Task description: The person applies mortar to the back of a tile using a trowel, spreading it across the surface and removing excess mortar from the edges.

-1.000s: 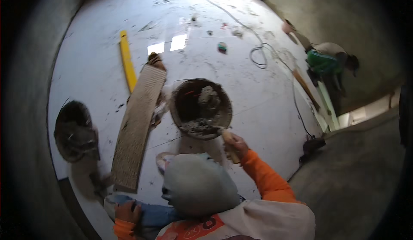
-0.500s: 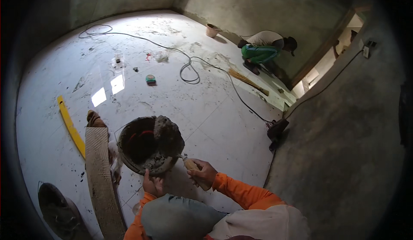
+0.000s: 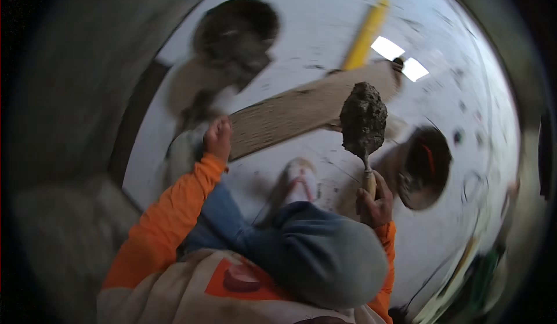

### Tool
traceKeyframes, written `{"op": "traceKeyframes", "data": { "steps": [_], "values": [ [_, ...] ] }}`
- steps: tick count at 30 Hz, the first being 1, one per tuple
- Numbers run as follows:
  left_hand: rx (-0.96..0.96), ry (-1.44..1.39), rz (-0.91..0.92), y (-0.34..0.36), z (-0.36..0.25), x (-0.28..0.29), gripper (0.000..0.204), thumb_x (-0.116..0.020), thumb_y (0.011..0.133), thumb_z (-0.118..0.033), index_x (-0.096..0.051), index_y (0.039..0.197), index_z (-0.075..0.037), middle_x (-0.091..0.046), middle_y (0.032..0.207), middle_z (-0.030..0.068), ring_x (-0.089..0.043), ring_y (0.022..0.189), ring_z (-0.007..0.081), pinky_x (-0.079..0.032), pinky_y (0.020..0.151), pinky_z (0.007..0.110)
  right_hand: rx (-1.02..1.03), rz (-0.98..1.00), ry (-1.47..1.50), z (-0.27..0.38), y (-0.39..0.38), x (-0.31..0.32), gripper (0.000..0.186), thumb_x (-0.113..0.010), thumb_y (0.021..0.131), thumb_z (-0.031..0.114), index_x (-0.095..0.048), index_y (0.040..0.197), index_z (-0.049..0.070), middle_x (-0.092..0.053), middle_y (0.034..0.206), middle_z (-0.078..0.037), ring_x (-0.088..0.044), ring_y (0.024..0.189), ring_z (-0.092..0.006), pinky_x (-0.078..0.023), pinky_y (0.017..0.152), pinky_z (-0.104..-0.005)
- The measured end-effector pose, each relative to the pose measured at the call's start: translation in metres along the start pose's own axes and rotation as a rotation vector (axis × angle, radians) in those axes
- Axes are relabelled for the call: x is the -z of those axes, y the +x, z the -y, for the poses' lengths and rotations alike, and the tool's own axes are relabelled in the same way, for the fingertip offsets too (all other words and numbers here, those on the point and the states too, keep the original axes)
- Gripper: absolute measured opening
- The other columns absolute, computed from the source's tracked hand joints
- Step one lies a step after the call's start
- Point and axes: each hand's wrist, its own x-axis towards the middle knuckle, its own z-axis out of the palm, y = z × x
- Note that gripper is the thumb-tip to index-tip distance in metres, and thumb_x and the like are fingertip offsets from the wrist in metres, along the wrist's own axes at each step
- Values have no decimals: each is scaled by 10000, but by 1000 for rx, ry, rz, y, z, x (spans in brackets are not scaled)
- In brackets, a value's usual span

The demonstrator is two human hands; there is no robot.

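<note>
My right hand point(image 3: 376, 201) is wrapped round the wooden handle of a trowel point(image 3: 369, 179). A thick heap of wet grey mortar point(image 3: 364, 118) covers its blade, hiding most of the metal. At the left, my left hand point(image 3: 218, 139) is closed at the near end of a long ribbed brown-grey plank point(image 3: 284, 114); its fingers seem to grip that edge, though blur softens the contact. The plank slants away to the right, its far end behind the mortar. A dark bucket point(image 3: 428, 167) with mortar inside stands to the right of the trowel.
Another dark bucket point(image 3: 238, 28) stands at the far left, beyond the plank. A yellow bar point(image 3: 365, 33) lies past the plank's far end. My foot point(image 3: 300, 179) rests on the pale floor between plank and knee. A rough wall point(image 3: 64, 121) rises at the left.
The view has swung left, so the buckets and plank appear farther right. The loaded trowel has come away from over the bucket. My left hand has gone from the bucket's rim to the plank.
</note>
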Motion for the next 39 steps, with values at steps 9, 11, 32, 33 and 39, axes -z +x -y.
{"op": "traceKeyframes", "data": {
  "steps": [9, 11, 32, 33, 39],
  "values": [
    [753, -159, -321, -21, 69, 92, 256, -588, 783, -214, -564, 900, 12, -610, 813, 96, -578, 770, 208, -460, 712, 322, -32, 549, -517, 20, 89, -94, 506, -687, 791, 292, -508, 1161, -3, -569, 657, -44, -515, 507, -103, -427, 462, -246],
    [662, -2, -302, -35, 120, 84, 346, -563, 796, -282, -569, 960, 23, -614, 908, 148, -576, 871, 271, -445, 779, 348, 55, 694, -667, 22, 97, -101, 497, -682, 793, 306, -515, 1147, 0, -584, 665, -65, -525, 512, -109, -433, 471, -260],
    [587, -38, 16, -23, 103, 56, 164, -643, 756, -66, -594, 911, -44, -625, 843, 77, -571, 791, 189, -428, 748, 297, -85, 755, -804, 33, 102, -107, 498, -670, 780, 345, -541, 1137, 22, -640, 848, -164, -625, 729, -225, -484, 670, -328],
    [627, -26, 16, -22, 82, 57, 141, -640, 745, -6, -591, 868, -53, -619, 820, 57, -566, 771, 174, -428, 731, 296, -77, 759, -804, 30, 99, -105, 504, -673, 777, 344, -539, 1140, 21, -639, 851, -166, -626, 731, -223, -485, 678, -328],
    [312, -154, 41, -34, 82, 63, 184, -590, 762, 25, -528, 926, -29, -552, 782, 30, -507, 710, 126, -414, 688, 255, -99, 735, -696, 22, 72, -78, 482, -686, 767, 290, -550, 1118, -11, -618, 790, -146, -595, 674, -175, -475, 652, -299]
  ]
}}
